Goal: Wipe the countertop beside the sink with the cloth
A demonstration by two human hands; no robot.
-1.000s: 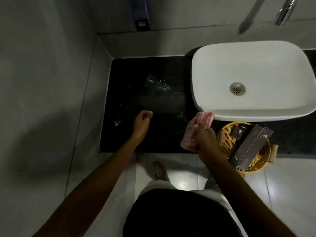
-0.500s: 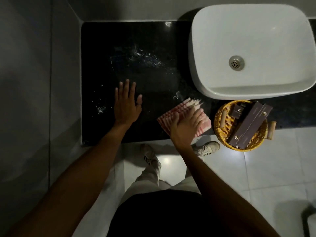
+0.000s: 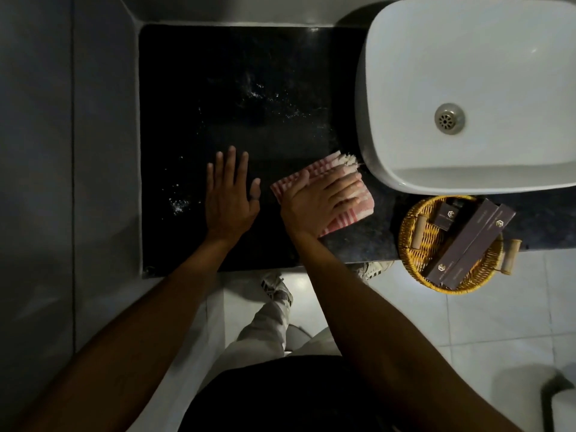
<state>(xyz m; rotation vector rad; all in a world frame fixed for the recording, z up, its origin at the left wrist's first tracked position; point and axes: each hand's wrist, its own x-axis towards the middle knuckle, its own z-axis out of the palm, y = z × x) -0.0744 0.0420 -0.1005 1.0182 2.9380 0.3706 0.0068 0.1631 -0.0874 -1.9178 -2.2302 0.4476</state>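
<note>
Both of your hands are down on the table now, and that's the change that matters: a second ago your right hand [image 3: 321,202] was carrying the cloth [image 3: 349,194] bunched up in the air, and your left hand [image 3: 230,198] was a loose fist. Now the right one is spread flat, fingers out toward the sink [image 3: 405,73], pressing the pink-and-white striped cloth onto the dark table [image 3: 193,73] just beside the basin's near-left corner. Nothing is gripped; the palm simply pins the fabric down. Your left hand lies open and flat too, holding nothing, bracing just to the left of the cloth.

So the wipe looks only just begun. White specks and splashes sit up toward the wall [image 3: 265,95] and off to the left of your bracing hand [image 3: 177,205], none of them reached yet. The wicker basket [image 3: 414,254] of dark boxes sits off to the right, clear of your stroke. Expect you'll need to sweep leftward and away from you to catch that mess.
</note>
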